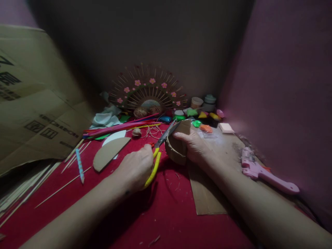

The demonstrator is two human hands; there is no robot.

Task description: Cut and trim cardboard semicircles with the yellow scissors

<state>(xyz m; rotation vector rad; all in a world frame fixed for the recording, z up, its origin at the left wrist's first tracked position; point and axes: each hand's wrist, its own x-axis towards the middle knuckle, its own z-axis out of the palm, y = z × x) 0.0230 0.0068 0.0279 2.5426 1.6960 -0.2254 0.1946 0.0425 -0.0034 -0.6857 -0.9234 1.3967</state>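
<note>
Taking the yellow-handled scissors [155,169] as the centre of the dial, the left hand [137,166] comes in from 8 o'clock, its fingers wrapped around the handles, with the blades pointing toward 1 o'clock and parted a little. The right hand [195,147] reaches in from 4 o'clock and grips a curved cardboard piece [175,154], the thumb laid along its upper part. That piece is held up at about 3 o'clock, just beside the scissors, its bent wall bowed toward the lower left, and the blades lie against or across its upper left edge; I cannot tell exactly where they meet it

Below the hands spreads a red counter [166,221] dotted with small scraps. At 9 o'clock lies a half-round cardboard piece [110,155], and farther out the same way a light blue pencil [80,166] with its tip toward the wearer, among thin wooden sticks [62,188]. A large cardboard box [33,110] stands beyond, between 9 and 10. Near 10 o'clock are a small ball of twine [136,132] and a bundle of colored pipe cleaners [116,128]. A flower-trimmed fan [152,86] made of sticks stands at 12. A flat cardboard sheet [207,197] lies at 4 o'clock, partly under the right forearm, and a pink glue gun [269,176] rests well apart, between 3 and 4
</note>
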